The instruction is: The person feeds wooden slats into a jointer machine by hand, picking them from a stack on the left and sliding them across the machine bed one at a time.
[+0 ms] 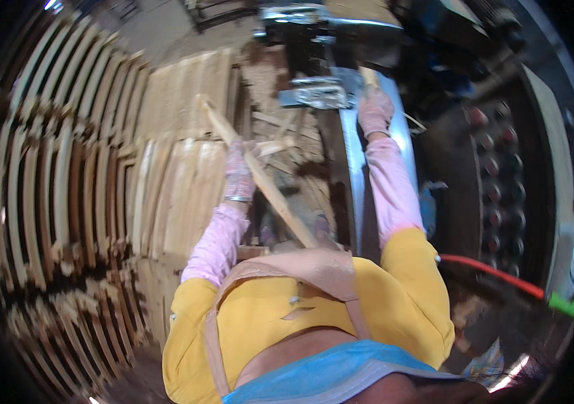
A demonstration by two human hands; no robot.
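Note:
My left hand, in a pale work glove, is closed round a long wooden strip. The strip slants from the upper left down toward my apron. A second, shorter wooden piece crosses it beside my fingers; whether I grip that too is unclear. Stretched forward over the shiny metal machine bed, my right hand, also gloved, is closed on a wooden piece. The far end of that piece runs toward the dark machine head, where it is hidden.
Stacks of wooden strips fill the left side, with flat boards beside them. Wood offcuts lie between the boards and the machine. A panel with several round knobs stands at the right, near a red hose.

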